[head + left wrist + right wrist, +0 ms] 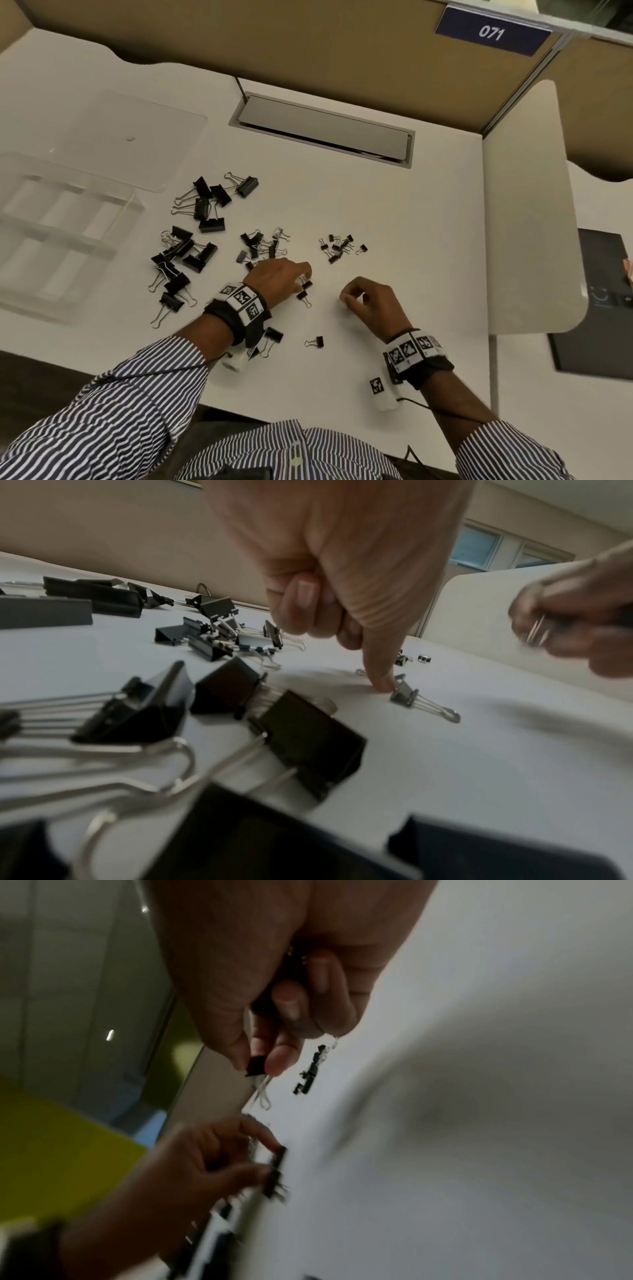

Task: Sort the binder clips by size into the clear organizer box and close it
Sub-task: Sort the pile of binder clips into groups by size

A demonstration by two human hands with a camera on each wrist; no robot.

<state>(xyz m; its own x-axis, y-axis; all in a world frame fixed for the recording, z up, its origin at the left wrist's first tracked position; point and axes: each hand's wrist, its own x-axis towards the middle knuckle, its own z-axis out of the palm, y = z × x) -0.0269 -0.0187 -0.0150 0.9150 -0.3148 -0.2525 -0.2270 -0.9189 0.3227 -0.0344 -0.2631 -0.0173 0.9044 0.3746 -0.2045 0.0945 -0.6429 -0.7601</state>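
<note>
Binder clips: loose on desk
Left grip: forefinger touching small clip
Right grip: pinching tiny clip

Left hand low over the desk, forefinger pointed down, fingertip on the surface, other fingers curled in. Right hand raised just right of it, thumb and forefinger pinching a small clip. Both sleeves striped, wrists banded.

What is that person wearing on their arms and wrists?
Both arms have blue-and-white striped shirt sleeves, pushed up the forearms. Each wrist carries a black band set with white squares printed in black block patterns, and thin black cables trail from the bands.
</note>
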